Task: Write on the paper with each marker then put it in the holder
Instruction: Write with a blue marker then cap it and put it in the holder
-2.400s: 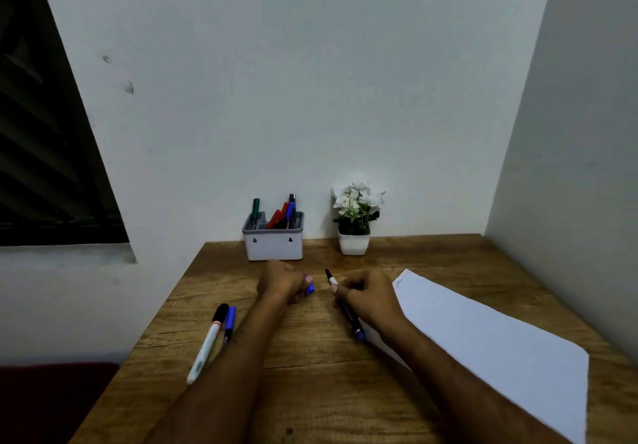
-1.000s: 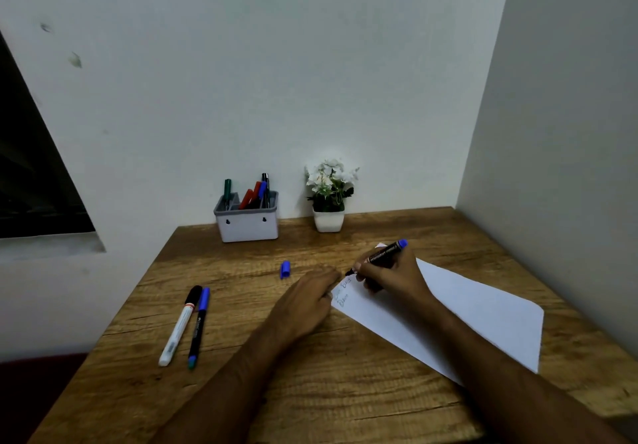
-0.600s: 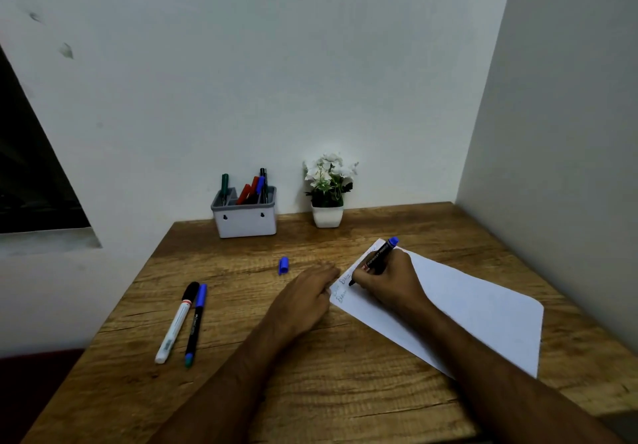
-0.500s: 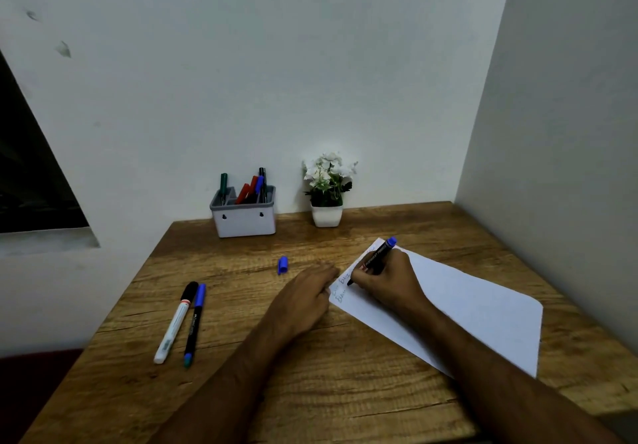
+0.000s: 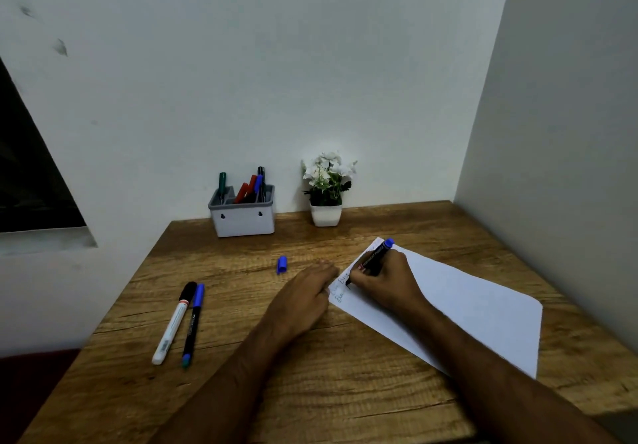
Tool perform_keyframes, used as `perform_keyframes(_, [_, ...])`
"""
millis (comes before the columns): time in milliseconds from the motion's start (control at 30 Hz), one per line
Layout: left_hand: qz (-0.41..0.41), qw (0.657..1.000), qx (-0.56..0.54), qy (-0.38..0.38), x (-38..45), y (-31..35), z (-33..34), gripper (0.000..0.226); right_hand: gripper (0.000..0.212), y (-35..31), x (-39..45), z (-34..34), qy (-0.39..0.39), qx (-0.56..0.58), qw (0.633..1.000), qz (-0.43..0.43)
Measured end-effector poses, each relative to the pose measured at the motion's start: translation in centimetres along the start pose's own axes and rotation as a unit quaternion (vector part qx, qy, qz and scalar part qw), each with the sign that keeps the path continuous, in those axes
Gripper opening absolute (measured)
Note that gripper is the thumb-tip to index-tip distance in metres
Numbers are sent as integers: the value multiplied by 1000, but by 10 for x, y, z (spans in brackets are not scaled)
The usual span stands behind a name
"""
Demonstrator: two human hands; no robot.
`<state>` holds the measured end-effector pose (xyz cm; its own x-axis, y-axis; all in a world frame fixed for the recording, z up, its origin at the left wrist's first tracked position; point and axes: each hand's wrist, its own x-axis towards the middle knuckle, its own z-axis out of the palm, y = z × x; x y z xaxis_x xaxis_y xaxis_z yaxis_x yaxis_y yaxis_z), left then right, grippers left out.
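With the blue cap (image 5: pixel 281 264) now off beside the white paper sheet (image 5: pixel 466 309), the right hand (image 5: pixel 383 279) grips the black blue-ended marker (image 5: pixel 374 260) writing while the flat, relaxed left hand (image 5: pixel 303 297) steadies the sheet's edge, so the grey holder (image 5: pixel 243 217) comes later.

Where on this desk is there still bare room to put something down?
Bare wood lies along the near edge of the table between the forearms, and in the far right corner behind the paper. It is crowded around the left hand, the right hand and the blue cap, and beside the two loose markers.
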<state>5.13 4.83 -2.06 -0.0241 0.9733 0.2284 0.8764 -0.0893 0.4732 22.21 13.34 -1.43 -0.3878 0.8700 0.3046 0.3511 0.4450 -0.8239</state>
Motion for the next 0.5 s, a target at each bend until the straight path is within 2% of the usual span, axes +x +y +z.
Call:
perform_keyframes(100, [1, 1000, 0, -1, 0, 0, 0, 50, 21, -2, 1, -2, 16, -4, 1000, 10])
perform_keyframes(267, [-2, 1000, 0, -2, 0, -1, 1, 50, 15, -5, -2, -1, -5, -4, 1000, 3])
perform_keyframes(433, [-7, 1000, -6, -11, 1, -1, 1, 50, 31, -6, 0, -2, 28, -13, 999, 15])
perform_keyframes(500, [-4, 1000, -5, -11, 1, -1, 1, 50, 30, -5, 0, -3, 29, -13, 999, 16])
